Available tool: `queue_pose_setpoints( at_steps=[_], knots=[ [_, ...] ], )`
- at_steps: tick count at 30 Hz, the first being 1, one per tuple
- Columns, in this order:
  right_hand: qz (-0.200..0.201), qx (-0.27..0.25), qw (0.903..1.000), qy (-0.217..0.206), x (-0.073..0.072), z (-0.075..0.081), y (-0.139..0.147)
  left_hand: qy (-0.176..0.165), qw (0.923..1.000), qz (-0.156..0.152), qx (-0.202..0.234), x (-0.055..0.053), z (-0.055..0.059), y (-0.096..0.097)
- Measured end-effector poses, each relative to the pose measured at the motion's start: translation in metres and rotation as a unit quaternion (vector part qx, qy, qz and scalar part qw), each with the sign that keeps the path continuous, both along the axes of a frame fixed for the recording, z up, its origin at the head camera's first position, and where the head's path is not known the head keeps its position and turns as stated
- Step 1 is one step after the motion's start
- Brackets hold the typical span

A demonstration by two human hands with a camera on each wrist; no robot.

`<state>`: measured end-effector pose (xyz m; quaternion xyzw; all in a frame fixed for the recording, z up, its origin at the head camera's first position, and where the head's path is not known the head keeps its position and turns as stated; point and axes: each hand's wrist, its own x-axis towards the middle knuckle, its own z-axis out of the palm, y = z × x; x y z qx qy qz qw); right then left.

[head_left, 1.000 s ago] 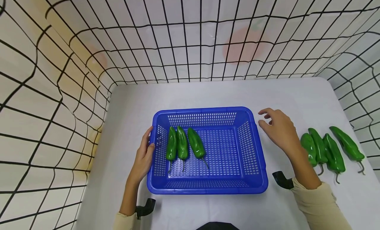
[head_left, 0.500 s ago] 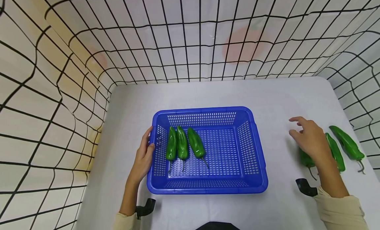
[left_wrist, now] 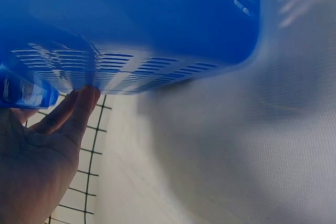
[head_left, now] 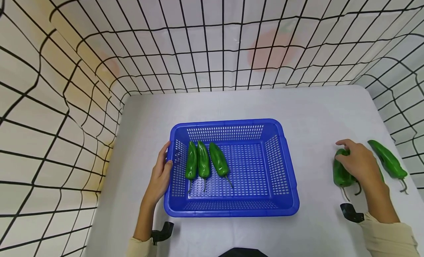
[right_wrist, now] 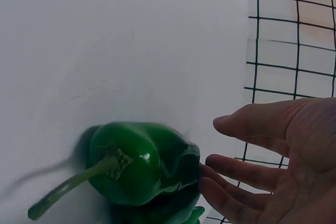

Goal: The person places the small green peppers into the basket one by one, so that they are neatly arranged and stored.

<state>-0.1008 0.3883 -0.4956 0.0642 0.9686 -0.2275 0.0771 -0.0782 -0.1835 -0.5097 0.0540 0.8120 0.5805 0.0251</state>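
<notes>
A blue plastic basket [head_left: 232, 214] with perforated walls holds 3 green peppers [head_left: 202, 159] lying side by side in its left half. My left hand [head_left: 161, 175] holds the basket's left rim; in the left wrist view its fingers [left_wrist: 84, 109] press the outer wall under the rim. Over the loose peppers on the right is my right hand [head_left: 359, 163], thumb and fingers spread around the top of the leftmost pepper [head_left: 342, 173]. From the right wrist, this pepper [right_wrist: 131, 163] lies at the fingertips, the thumb apart from it. The hand partly hides the peppers behind it.
Another green pepper [head_left: 387, 159] lies separately to the right of my right hand. Black wire grid panels [head_left: 212, 50] rise along the left, back and right sides of the white table [head_left: 251, 102]. A dark object [head_left: 243, 252] shows at the bottom edge.
My right hand has moved right, from beside the basket's right edge to the loose peppers. The leftmost loose pepper has shifted slightly. My left hand and the basket have stayed in place.
</notes>
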Motion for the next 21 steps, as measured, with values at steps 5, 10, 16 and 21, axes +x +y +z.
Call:
queue_pose_setpoints(
  at_steps=[5,10,16,21],
  knots=[
    [-0.009,0.005,0.9999,-0.012,0.0011,-0.0016,0.0025,-0.002,1.0,0.001,0.0,0.0006,0.0017,0.0004],
    [-0.023,0.016,0.9989,-0.038,0.002,-0.0018,0.0042,-0.002,1.0,0.002,-0.001,0.0008,0.0027,0.0008],
    [-0.026,0.03,0.9965,-0.074,0.0039,-0.0012,0.0032,-0.002,1.0,0.0,0.0,0.0,-0.0002,0.0004],
    [-0.024,0.038,0.9967,-0.067,0.0037,-0.0075,0.0037,-0.001,1.0,0.0,0.001,0.0002,-0.001,-0.0002]
  ],
)
